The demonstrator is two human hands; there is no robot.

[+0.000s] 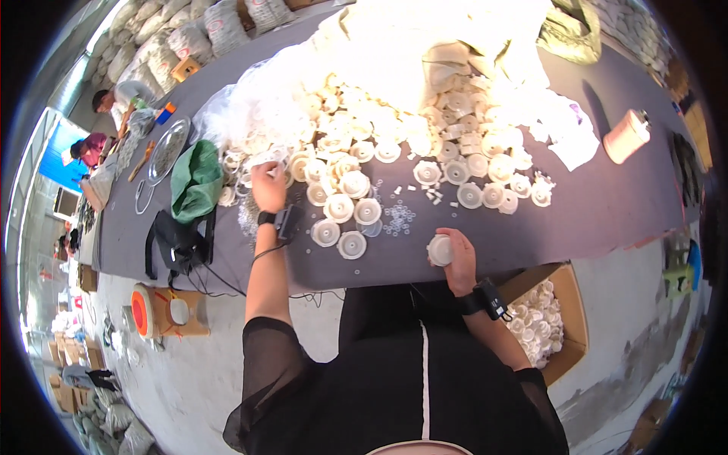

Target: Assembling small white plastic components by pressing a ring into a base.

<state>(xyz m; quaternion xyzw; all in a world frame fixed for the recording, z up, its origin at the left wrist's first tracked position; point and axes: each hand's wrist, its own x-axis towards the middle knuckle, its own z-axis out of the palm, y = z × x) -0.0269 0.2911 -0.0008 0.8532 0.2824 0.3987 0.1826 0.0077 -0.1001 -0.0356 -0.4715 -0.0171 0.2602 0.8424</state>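
My left hand (268, 186) reaches out over the grey table (591, 208) into a pile of white round plastic parts (379, 129), its fingers closed on something small and white at the pile's left edge. My right hand (455, 258) rests near the table's front edge and grips one white round plastic part (440, 249). Between the hands lie several loose white discs (343, 220) and a scatter of small clear rings (397, 218). Both wrists wear black bands with small devices.
A green cloth bag (196, 180) and a black bag (176, 241) lie left of my left hand. An open cardboard box (546, 318) of white parts stands on the floor at right. A pinkish cylinder (626, 136) sits far right. Other people (121, 98) work at the table's far left end.
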